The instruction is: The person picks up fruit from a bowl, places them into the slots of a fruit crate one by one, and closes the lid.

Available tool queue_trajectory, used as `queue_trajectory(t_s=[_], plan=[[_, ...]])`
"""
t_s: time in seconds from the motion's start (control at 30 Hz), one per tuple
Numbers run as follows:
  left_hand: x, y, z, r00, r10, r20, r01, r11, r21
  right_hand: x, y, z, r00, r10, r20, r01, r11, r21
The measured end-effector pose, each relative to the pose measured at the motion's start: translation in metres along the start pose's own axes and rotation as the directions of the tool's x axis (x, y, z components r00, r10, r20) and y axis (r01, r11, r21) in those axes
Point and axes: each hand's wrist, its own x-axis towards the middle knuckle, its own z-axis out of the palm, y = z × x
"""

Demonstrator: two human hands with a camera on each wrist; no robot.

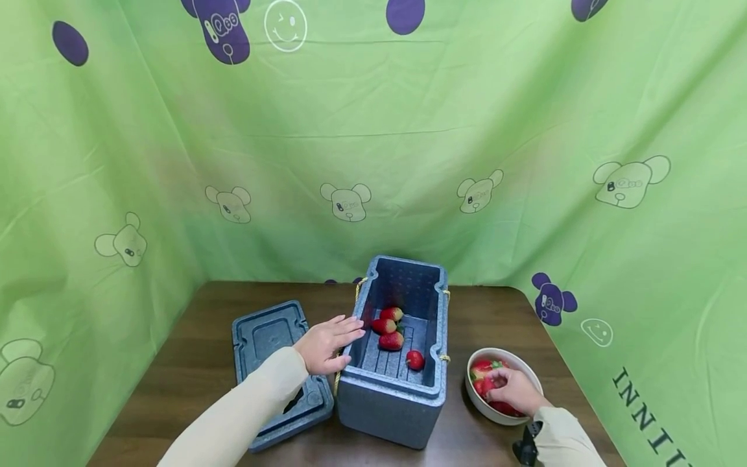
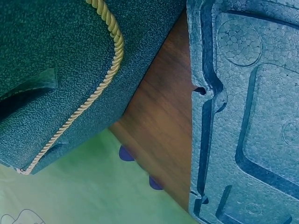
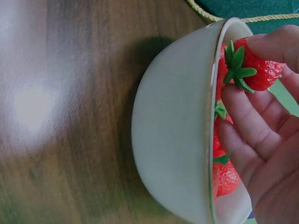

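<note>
Green printed fabric hangs behind the brown tabletop. The left hand, fingers extended, lies across the left rim of the blue foam box, which holds four red fruits; a lid lies beside it. The right hand pinches a strawberry at the white bowl's mouth, near other strawberries.

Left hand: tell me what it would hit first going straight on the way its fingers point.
Likely the right wall of the box, across the opening from the left hand. The strawberries seem to lie lower, though depth is hard to judge.
</note>
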Motion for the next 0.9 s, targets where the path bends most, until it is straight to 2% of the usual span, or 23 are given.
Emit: queue_trajectory(t_s=[0.17,0.33,0.4,0.6,0.7,0.9], plan=[[-0.002,0.000,-0.002,1.000,-0.012,0.012,0.012,1.000,-0.007,0.005,-0.003,0.001,1.000,-0.005,0.005,0.005,1.000,0.022],[-0.005,-0.001,-0.002,1.000,-0.021,0.014,0.021,1.000,-0.006,0.010,-0.007,-0.001,0.998,0.012,0.065,-0.022,0.988,0.153],[-0.006,-0.002,-0.001,1.000,-0.017,0.007,0.017,1.000,-0.007,0.012,-0.010,-0.004,0.997,0.022,0.074,-0.035,0.984,0.175],[0.000,0.000,-0.003,0.999,-0.027,0.046,0.028,1.000,-0.005,0.011,-0.020,-0.019,0.999,0.030,0.028,-0.032,0.996,0.079],[0.002,0.001,-0.003,0.997,-0.037,0.064,0.037,0.999,0.000,0.013,-0.025,-0.024,0.998,0.056,0.011,-0.057,0.994,0.090],[0.002,0.001,-0.003,0.997,-0.043,0.062,0.043,0.999,0.008,0.022,-0.033,-0.030,0.994,0.106,-0.021,-0.102,0.985,0.140]])
